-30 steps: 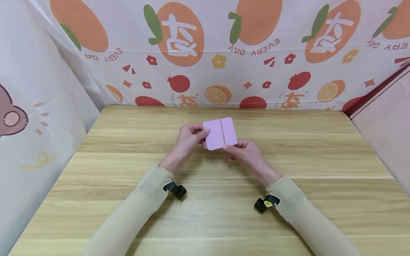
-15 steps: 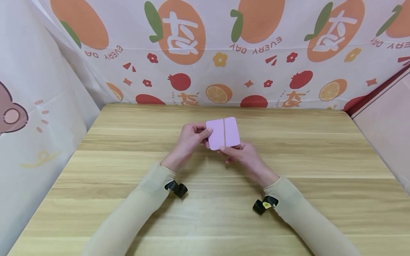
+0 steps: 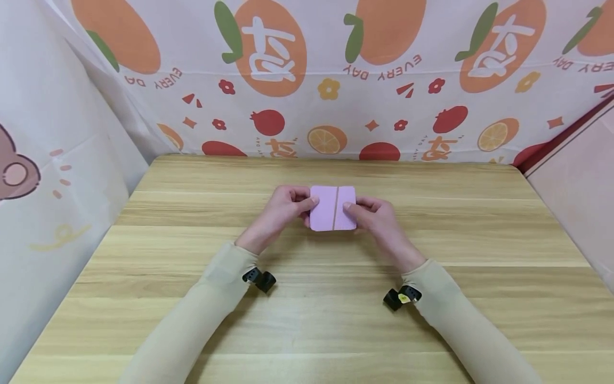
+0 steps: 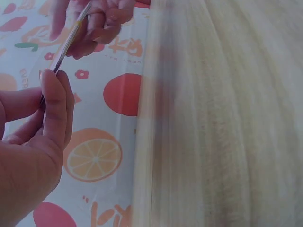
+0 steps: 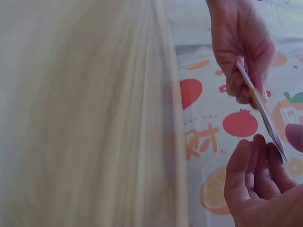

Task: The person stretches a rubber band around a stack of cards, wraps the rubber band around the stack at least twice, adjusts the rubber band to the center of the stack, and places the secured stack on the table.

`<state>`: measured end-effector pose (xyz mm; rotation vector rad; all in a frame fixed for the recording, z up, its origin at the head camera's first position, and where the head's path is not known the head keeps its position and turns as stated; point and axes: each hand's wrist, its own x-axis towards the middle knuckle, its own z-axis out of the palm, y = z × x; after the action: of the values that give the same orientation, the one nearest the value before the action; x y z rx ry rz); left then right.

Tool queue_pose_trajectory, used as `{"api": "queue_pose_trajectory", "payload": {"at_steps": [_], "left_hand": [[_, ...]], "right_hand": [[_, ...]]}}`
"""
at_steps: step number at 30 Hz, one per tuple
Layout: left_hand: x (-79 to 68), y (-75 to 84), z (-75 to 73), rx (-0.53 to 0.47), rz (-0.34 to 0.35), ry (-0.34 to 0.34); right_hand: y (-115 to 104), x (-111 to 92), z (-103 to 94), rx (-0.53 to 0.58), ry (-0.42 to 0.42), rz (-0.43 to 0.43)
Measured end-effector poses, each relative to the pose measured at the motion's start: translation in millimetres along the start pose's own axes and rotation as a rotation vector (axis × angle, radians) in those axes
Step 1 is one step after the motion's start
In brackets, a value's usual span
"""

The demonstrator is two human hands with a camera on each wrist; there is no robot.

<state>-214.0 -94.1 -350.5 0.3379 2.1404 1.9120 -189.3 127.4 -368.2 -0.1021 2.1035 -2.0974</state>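
Note:
A square pink stack of cards (image 3: pixel 323 214) with rounded corners is held above the table, its broad side toward the head camera. Around its middle runs a thin tan rubber band (image 3: pixel 335 209). My left hand (image 3: pixel 286 207) pinches the left edge, thumb in front and fingers behind. At the right edge, my right hand (image 3: pixel 380 220) has its thumb over the front while its other fingers go behind. Both wrist views show the stack (image 4: pixel 71 41) edge-on, thin and slanted, with the band (image 5: pixel 256 98) as a yellowish strip across it.
A light wood-grain table (image 3: pixel 307 320) lies under both arms. Behind its far edge hangs a white cloth (image 3: pixel 192 48) with fruit prints, and another pale cloth (image 3: pixel 62 160) hangs at the left. Small black cameras (image 3: pixel 259 279) are strapped to both wrists.
My right hand has shifted from the stack's lower edge up to its right side, thumb now on the front. The stack has straightened and dropped slightly. My left hand keeps its hold.

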Motion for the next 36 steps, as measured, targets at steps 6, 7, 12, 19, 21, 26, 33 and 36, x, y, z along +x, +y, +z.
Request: {"api": "queue_pose_trajectory", "payload": {"at_steps": [6,7,12,19,21,26,33,36], "left_hand": [[-1.9,-1.2,4.2,0.013,-0.002,-0.082],[-2.0,-2.0,4.9,0.013,0.000,-0.095],[-3.7,-3.1,8.9,0.049,-0.004,-0.137],[-5.4,-1.4,11.1,0.080,-0.020,-0.150],[-5.5,-0.9,11.0,0.086,-0.022,-0.157],[-5.9,-1.4,11.4,0.074,-0.041,-0.175],[-6.4,-4.8,19.2,0.015,-0.036,-0.185],[-6.6,-5.9,20.5,0.000,-0.031,-0.168]], "right_hand": [[-1,3,-5.5,-0.057,0.084,-0.089],[-1,3,-5.6,-0.068,0.090,-0.101],[1,4,-5.4,-0.093,0.109,-0.146],[3,3,-7.4,-0.129,0.100,-0.155],[3,3,-8.2,-0.138,0.101,-0.154],[4,3,-9.3,-0.142,0.099,-0.142],[2,2,-6.1,-0.100,0.076,-0.093],[2,2,-5.8,-0.091,0.083,-0.090]]}}
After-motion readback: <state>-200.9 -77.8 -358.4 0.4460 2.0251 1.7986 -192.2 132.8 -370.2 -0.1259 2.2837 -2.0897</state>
